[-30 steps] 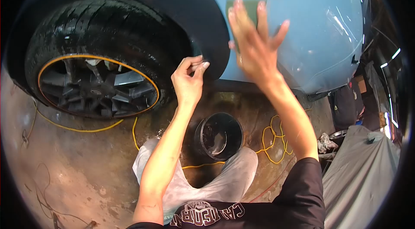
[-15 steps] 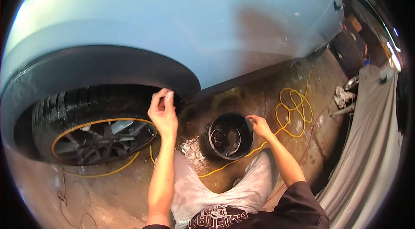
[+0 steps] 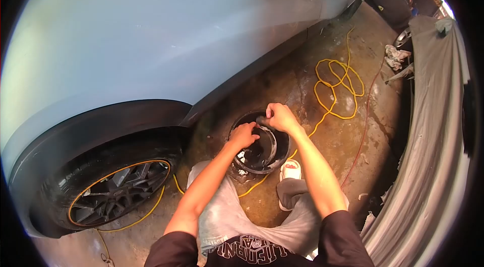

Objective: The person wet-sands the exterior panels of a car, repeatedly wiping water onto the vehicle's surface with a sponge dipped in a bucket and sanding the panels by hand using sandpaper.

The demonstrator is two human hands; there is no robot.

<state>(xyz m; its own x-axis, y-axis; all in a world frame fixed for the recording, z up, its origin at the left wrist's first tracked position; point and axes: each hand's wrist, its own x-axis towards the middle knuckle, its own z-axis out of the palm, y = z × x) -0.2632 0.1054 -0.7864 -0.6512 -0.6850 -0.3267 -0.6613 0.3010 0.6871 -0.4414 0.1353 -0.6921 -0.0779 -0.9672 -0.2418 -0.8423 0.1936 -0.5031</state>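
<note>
Right hand (image 3: pixel 281 117) grips dark pad (image 3: pixel 263 122) over bucket (image 3: pixel 283 150).
Left hand (image 3: pixel 244 136) is beside the pad, over the bucket's left side; whether it grips cannot be told. Wheel (image 3: pixel 117 194) stands near left.

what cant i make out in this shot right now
All in the head view:
Right hand: what it grips, if anything, blends into the dark bucket.
Car: its upper part is cut off by the top edge.
Wheel: hub emblem too small to read.
Grey cloth: hides whatever is beneath.
</note>
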